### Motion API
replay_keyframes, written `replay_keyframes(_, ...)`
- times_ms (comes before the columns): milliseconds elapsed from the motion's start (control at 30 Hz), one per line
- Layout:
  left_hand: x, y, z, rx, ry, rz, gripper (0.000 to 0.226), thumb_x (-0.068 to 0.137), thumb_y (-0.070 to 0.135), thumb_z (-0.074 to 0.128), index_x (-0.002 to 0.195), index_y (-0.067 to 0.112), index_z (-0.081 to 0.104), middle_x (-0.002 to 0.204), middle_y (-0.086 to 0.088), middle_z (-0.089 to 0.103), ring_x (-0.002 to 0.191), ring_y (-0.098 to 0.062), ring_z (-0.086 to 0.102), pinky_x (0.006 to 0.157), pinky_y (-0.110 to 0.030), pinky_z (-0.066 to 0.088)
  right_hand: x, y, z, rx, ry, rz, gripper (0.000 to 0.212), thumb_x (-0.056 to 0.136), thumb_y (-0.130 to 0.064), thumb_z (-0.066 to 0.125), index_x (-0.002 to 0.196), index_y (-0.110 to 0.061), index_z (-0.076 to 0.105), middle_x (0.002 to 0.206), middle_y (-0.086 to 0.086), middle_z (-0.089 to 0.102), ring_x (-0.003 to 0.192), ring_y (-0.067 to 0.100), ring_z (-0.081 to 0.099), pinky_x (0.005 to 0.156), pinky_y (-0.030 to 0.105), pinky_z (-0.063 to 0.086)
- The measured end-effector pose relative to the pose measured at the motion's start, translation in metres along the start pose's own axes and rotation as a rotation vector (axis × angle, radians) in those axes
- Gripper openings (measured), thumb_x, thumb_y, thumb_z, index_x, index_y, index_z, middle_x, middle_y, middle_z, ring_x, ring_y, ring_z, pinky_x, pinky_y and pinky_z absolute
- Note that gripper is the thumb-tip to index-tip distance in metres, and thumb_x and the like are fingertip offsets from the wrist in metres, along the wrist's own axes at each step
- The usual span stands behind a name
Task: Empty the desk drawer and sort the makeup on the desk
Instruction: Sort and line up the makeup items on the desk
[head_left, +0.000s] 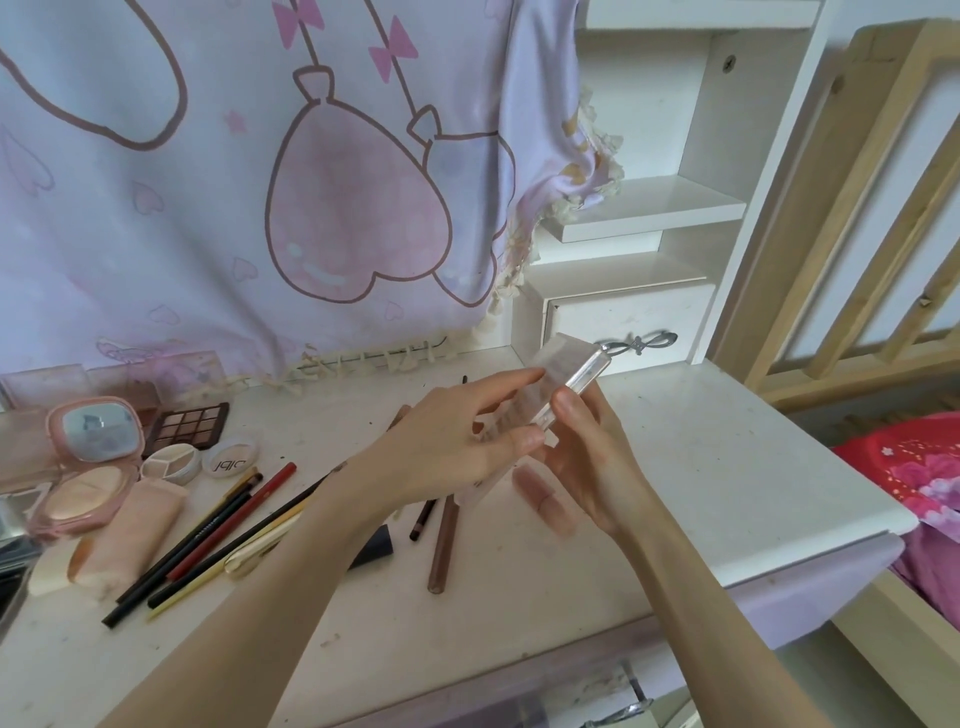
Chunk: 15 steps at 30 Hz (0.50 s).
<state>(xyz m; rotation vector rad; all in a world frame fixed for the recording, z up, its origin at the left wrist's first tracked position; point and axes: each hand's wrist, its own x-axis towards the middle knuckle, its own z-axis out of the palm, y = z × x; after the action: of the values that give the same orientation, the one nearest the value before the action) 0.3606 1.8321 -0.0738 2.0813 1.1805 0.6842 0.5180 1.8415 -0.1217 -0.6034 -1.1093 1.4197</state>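
- The left hand (447, 447) and the right hand (587, 457) hold together a long clear plastic makeup case (550, 384), lifted above the white surface (675, 467).
- The left hand pinches the case at its lower part with thumb and fingers; the right hand grips it from the other side, with the thumb pressed on the clear edge.
- The case is tilted, its upper end pointing toward the small white drawer with a silver bow handle (623, 322) at the back.
- Under the hands, a pink lipstick tube (545, 499) lies on the surface, and near it a brown pencil (444, 540).
- On the left lie several pencils in a loose bunch, among them a red pencil (234, 519) and a black pencil (176, 561).
- Further left stands an open pink powder compact with a mirror (93, 467), beside a brown eyeshadow palette (189, 423) and a small round white jar (231, 457).
- A pale pink tube (130, 535) lies in front of the compact.
- A lilac cloth with pink balloon drawings (311, 182) hangs behind the surface.
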Motion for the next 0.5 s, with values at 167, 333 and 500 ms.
replay_keyframes(167, 0.020, 0.012, 0.005, 0.061, -0.072, 0.031, 0.050, 0.082, 0.048, 0.051, 0.131, 0.046, 0.042, 0.125, 0.019, 0.056, 0.119, 0.001, 0.049, 0.101, -0.036, 0.042, -0.001, -0.006, -0.019, 0.014, 0.020, -0.026, 0.087, 0.069, -0.049, 0.077, 0.132, 0.000, 0.041, 0.118, 0.028, 0.055, 0.116, 0.040, 0.055, 0.087, 0.042, 0.051)
replay_keyframes(333, 0.041, 0.026, 0.010, 0.115, -0.116, 0.055, 0.057, 0.080, 0.051, 0.047, 0.135, 0.038, 0.041, 0.131, 0.014, 0.053, 0.123, -0.003, 0.047, 0.101, -0.036, 0.044, 0.003, -0.018, -0.034, 0.014, 0.059, -0.042, 0.088, 0.063, -0.051, 0.080, 0.129, -0.006, 0.045, 0.109, 0.014, 0.061, 0.117, 0.037, 0.055, 0.084, 0.037, 0.052)
replay_keyframes(500, 0.055, 0.043, 0.011, 0.137, -0.107, 0.090, 0.049, 0.089, 0.044, 0.046, 0.137, 0.036, 0.041, 0.133, 0.018, 0.051, 0.120, 0.003, 0.047, 0.102, -0.025, 0.042, 0.008, -0.031, -0.047, 0.027, 0.071, -0.058, 0.089, 0.063, -0.051, 0.080, 0.130, -0.006, 0.044, 0.112, 0.016, 0.062, 0.119, 0.037, 0.054, 0.091, 0.045, 0.051)
